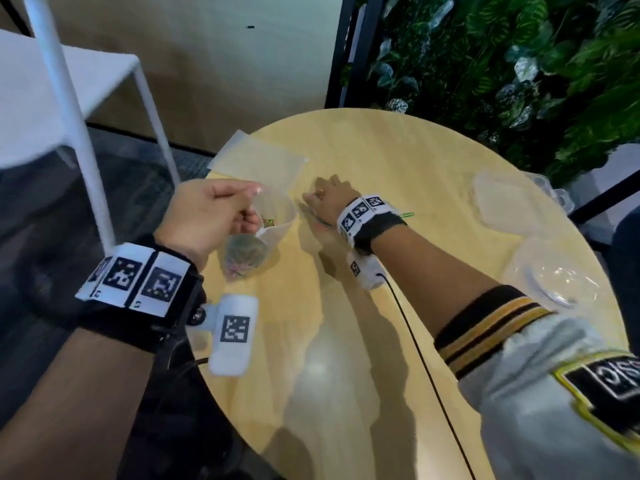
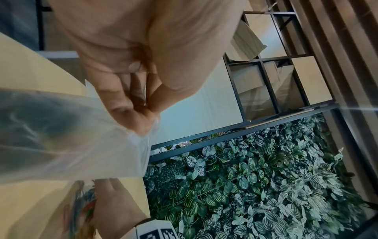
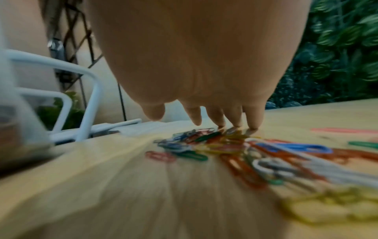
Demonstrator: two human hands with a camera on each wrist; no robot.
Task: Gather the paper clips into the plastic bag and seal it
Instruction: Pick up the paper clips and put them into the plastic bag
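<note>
My left hand (image 1: 247,211) pinches the rim of a clear plastic bag (image 1: 277,220) and holds it upright, mouth open, at the table's left edge. Several coloured paper clips (image 1: 244,256) lie in its bottom. In the left wrist view the fingers (image 2: 143,122) grip the bag (image 2: 61,137). To the bag's right my right hand (image 1: 313,199) lies palm down, fingers straight. Its fingertips (image 3: 235,122) touch the table just behind a loose pile of coloured paper clips (image 3: 204,145). One green clip (image 1: 407,215) lies by my right wrist.
The round wooden table (image 1: 381,150) has spare flat bags (image 1: 256,161) at its far left edge and clear plastic containers (image 1: 505,202) on the right. A white chair (image 1: 69,98) stands to the left, and a plant wall (image 1: 502,64) stands behind the table.
</note>
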